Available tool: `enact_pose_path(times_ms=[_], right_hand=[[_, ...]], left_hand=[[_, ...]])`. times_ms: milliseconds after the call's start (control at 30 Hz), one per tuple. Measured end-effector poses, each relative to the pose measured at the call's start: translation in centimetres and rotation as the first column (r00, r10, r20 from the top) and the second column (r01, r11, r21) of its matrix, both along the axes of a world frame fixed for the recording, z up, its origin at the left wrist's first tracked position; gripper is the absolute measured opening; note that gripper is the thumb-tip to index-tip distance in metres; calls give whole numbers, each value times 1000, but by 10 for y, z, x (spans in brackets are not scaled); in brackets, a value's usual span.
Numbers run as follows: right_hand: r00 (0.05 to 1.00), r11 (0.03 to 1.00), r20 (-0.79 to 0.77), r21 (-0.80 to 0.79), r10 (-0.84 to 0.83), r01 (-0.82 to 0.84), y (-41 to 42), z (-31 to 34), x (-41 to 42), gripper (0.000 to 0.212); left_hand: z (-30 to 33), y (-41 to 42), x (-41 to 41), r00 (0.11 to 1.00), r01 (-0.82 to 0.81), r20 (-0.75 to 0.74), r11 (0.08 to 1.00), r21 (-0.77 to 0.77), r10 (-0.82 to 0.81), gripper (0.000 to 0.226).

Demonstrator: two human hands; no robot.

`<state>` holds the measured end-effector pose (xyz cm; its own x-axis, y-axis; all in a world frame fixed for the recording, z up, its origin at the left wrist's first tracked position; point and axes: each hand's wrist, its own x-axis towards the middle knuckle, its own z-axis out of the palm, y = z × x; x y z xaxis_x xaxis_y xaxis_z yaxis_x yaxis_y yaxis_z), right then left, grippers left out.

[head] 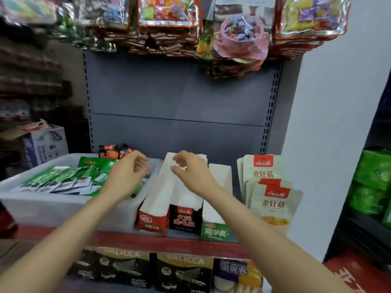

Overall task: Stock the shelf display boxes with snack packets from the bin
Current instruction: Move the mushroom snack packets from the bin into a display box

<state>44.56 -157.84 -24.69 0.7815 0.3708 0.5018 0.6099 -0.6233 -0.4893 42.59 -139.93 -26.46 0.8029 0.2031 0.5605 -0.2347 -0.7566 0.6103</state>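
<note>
A white plastic bin (53, 208) on the shelf's left holds several green snack packets (57, 180) and a few dark red ones (109, 151) at its back. Three open display boxes stand to its right: a red-fronted one (153, 224), a black-fronted one (185, 220) and a green-fronted one (215, 230). My left hand (127, 172) hovers over the bin's right end with loosely curled fingers and holds nothing. My right hand (188, 170) hangs above the back of the red and black boxes, fingers relaxed, holding nothing.
Pale pouches (273, 199) stand right of the boxes. Bags of sweets (169, 15) hang overhead. Dark biscuit boxes (184, 271) fill the shelf below the red shelf edge (169, 243). A cardboard carton (45, 144) sits at far left, green packs (374, 182) at far right.
</note>
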Motion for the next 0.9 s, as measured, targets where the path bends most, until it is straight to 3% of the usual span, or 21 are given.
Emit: enact_pose_path(times_ms=[133, 233, 333, 433, 567, 733, 833, 900], right_hand=[[991, 993, -117, -95, 60, -71, 63, -10, 9, 46], [971, 979, -227, -169, 70, -110, 98, -12, 13, 52], [943, 957, -332, -265, 24, -118, 124, -14, 21, 58], [914, 939, -401, -334, -63, -82, 144, -12, 30, 55], [841, 956, -537, -277, -70, -97, 166, -12, 38, 57], [883, 967, -458, -254, -101, -21, 188, -32, 51, 41], [848, 991, -514, -110, -127, 82, 194, -38, 55, 26], [830, 990, -540, -99, -141, 104, 198, -39, 55, 38]], left_hand=[[-6, 69, -3, 978, -152, -136, 986, 62, 160, 20], [-11, 112, 1, 907, -219, -288, 928, 302, 308, 51], [-18, 135, 4, 829, -136, -424, 866, 480, 365, 67], [-22, 141, 6, 801, -51, -542, 932, 358, 252, 74], [-23, 141, 7, 802, -72, -523, 917, 393, 288, 77], [-24, 142, 6, 788, -94, -539, 922, 375, 299, 83], [-23, 142, 5, 785, -108, -541, 927, 360, 301, 84], [-24, 141, 4, 785, -116, -539, 926, 359, 307, 83]])
